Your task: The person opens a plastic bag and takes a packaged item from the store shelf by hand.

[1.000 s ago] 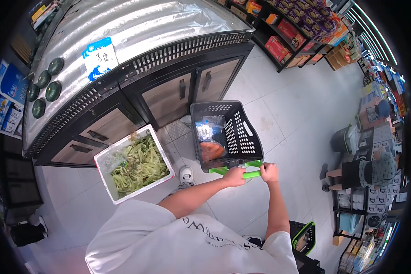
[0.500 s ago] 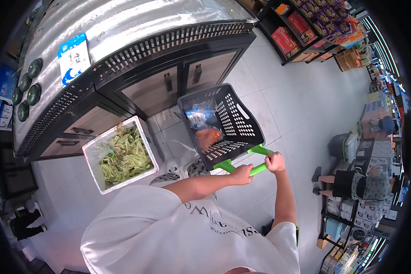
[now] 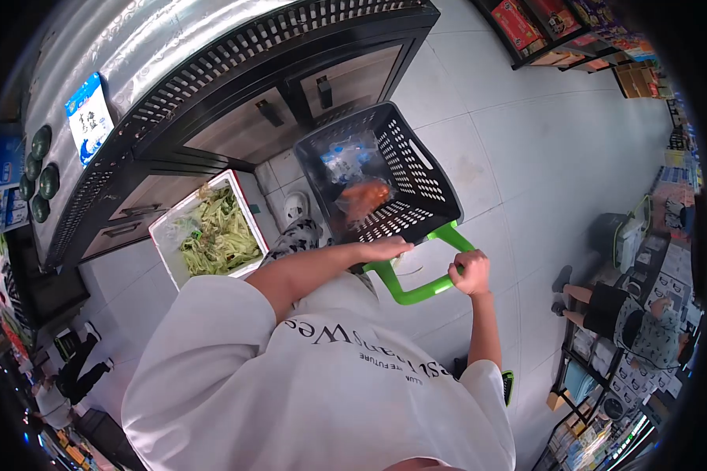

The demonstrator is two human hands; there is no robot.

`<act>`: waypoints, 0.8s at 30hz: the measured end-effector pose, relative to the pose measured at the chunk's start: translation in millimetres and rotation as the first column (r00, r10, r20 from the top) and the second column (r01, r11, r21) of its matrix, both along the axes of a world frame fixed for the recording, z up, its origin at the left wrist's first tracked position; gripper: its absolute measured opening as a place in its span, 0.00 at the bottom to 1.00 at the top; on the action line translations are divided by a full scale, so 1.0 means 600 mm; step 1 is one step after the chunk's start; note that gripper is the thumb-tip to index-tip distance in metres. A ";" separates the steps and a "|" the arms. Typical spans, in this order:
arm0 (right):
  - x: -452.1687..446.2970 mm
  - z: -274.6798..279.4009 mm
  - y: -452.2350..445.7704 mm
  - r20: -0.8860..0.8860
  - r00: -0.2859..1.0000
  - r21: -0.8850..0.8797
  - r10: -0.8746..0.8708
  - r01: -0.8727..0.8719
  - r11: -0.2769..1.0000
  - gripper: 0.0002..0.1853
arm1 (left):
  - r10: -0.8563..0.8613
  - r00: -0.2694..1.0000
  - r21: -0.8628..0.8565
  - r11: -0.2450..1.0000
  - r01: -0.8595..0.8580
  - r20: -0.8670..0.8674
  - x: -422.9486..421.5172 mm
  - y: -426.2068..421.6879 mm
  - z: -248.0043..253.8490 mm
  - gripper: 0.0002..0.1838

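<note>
Person in white shirt (image 3: 330, 377), lower middle of the frame, both bare hands at a black perforated shopping basket (image 3: 418, 169). Basket is in the centre of the frame, its open top toward the head view; whether its base touches the floor (image 3: 526, 169), I can't tell.

Right hand (image 3: 470, 272): closed, fingers wrapped around the right arm of the green handle (image 3: 424, 293). Left hand (image 3: 388, 249): laid over the near rim of the basket, just beside the left root of the handle, fingers fairly straight; whether they grip, I can't tell. Handle angles out from the basket toward the shirt.

Inside the basket: blue-and-white package (image 3: 348, 160), and next to it a clear bag with orange-red contents (image 3: 365, 198).

Left of the basket, a white box (image 3: 249, 218) full of leafy green scraps (image 3: 221, 229), near a light shoe (image 3: 296, 206). Dark cabinet (image 3: 243, 129) with wood-tone doors behind both. On its silvery top, upper left: dark green melons (image 3: 49, 182) and a blue-and-white card (image 3: 90, 122).

Right edge of the frame: another person (image 3: 652, 337) beside stocked shelves, well apart. Lower left: one more person (image 3: 59, 400), partly in shadow.
</note>
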State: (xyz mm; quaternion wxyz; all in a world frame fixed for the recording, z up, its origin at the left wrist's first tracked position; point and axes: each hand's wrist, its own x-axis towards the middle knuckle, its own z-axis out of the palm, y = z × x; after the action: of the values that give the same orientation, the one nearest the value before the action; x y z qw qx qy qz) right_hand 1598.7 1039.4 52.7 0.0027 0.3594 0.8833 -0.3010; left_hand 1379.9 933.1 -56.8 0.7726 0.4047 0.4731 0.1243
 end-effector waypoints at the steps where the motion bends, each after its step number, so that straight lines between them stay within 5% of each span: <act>1: 0.001 0.008 0.000 0.014 1.000 -0.008 -0.005 0.005 1.000 0.09 | 0.179 0.969 -0.072 0.978 -0.194 -0.170 -0.031 -0.004 -0.007 0.21; 2: -0.003 0.000 -0.008 0.033 0.999 -0.025 -0.016 0.017 1.000 0.08 | 0.298 0.952 0.072 0.953 -0.293 -0.072 -0.062 -0.038 -0.113 0.20; 3: -0.005 0.006 -0.005 0.049 0.998 -0.033 -0.026 0.028 0.999 0.08 | 0.434 0.869 -0.236 0.842 -0.485 -0.236 -0.102 -0.021 -0.074 0.19; 4: -0.003 0.008 -0.013 0.045 0.998 -0.036 -0.044 0.046 0.998 0.08 | 0.422 0.823 -0.335 0.767 -0.548 -0.380 -0.134 -0.028 -0.089 0.20; 8: -0.009 0.039 -0.010 0.109 0.985 -0.042 -0.132 0.137 0.990 0.05 | 0.485 0.745 -0.525 0.528 -0.667 -0.459 -0.247 -0.041 -0.143 0.26; 13: -0.062 0.021 -0.037 0.395 0.794 0.104 -0.461 0.460 0.882 0.03 | 0.541 0.707 -0.611 0.388 -0.690 -0.456 -0.351 -0.015 -0.196 0.27; 16: -0.183 -0.011 -0.038 0.298 0.697 0.275 -0.652 0.592 0.758 0.04 | 0.547 0.730 -0.650 0.388 -0.654 -0.409 -0.378 0.015 -0.218 0.29; 18: -0.285 -0.068 -0.043 0.181 0.500 0.005 -0.847 0.861 0.509 0.08 | 0.545 0.732 -0.670 0.365 -0.647 -0.409 -0.390 0.038 -0.252 0.30; 24: -0.515 -0.326 -0.104 0.305 0.369 -0.483 -0.878 0.855 0.191 0.26 | 0.434 0.752 -0.638 0.407 -0.654 -0.495 -0.410 0.109 -0.326 0.30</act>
State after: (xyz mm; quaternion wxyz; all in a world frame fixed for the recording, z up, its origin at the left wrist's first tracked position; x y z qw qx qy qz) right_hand 1289.8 977.1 -142.8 -0.0768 0.7664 0.3898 -0.5047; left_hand 1133.8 998.5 -252.7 0.7158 -0.1399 0.6768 0.0998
